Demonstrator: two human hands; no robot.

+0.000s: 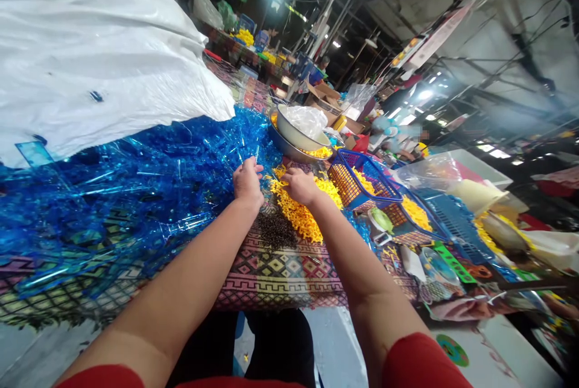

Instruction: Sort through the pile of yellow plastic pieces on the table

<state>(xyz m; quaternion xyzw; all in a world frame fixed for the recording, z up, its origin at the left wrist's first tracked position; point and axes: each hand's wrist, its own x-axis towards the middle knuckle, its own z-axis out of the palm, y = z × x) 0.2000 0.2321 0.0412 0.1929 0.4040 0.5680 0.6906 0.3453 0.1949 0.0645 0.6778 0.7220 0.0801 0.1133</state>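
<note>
Beside the basket [362, 177] of yellow pieces [303, 213], left hand [247, 183] and right hand [301, 186] rest apart, grips unclear.

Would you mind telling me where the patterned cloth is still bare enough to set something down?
The clearest bare stretch of patterned cloth lies at the near edge, between the two forearms, below the dark small parts and yellow parts. Left is crowded with blue transparent pieces; right is packed with the blue baskets. Both hands sit at the piles.

Patterned-cloth table [280, 273] under blue clear plastic pieces [136, 183], yellow parts [301, 216], dark bits [275, 231], baskets [362, 180].
</note>
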